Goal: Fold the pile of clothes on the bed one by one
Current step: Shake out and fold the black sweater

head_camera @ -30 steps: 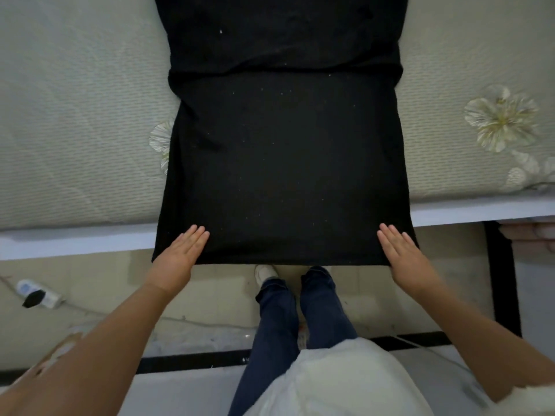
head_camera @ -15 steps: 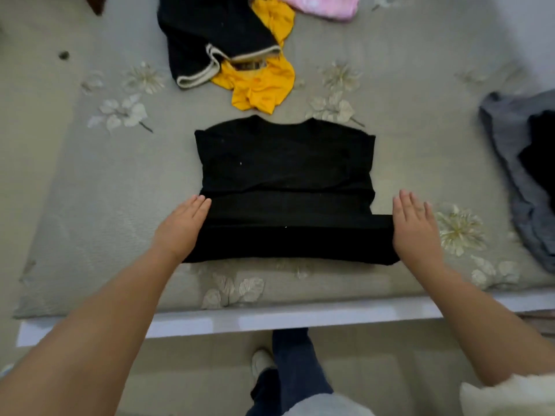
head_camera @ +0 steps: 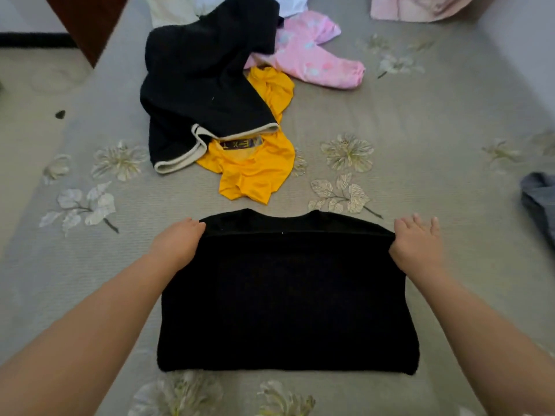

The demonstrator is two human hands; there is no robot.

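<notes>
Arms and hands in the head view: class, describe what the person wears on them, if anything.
Both forearms are bare right down to the frame's lower edge, with no sleeves in sight. The left hand and right hand carry no gloves, and no rings, watch or bracelets can be seen. No markings are visible.

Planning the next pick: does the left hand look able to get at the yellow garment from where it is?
Probably yes, once it lets go. The left hand grips a corner of the black shirt; the yellow garment lies just beyond on the bed, its near part uncovered, with only bare bedding between.
</notes>
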